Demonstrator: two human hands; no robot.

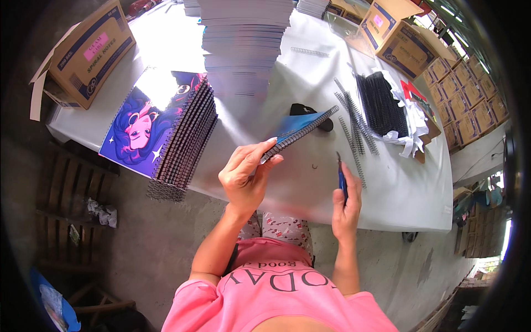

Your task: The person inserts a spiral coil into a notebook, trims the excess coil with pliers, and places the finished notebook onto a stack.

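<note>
My left hand (250,174) is closed on the near end of a spiral notebook (301,123), held up above the table with its black coil side turned toward me. Part of its blue cover shows behind the coil. In my right hand (348,205) is a pair of blue-handled pliers (342,180), its thin dark tip pointing away from me, apart from the notebook. A black object (304,109) lies behind the notebook, partly hidden by it. On the table between my hands is a small dark curved bit (315,166).
At left stands a stack of spiral notebooks (185,138) with purple illustrated covers, near an open carton (91,58). Tall paper stacks (243,50) rise at the back. Loose black coils (354,127) and a coil bundle (381,105) lie right. Cartons (464,99) are piled beyond the table (404,193).
</note>
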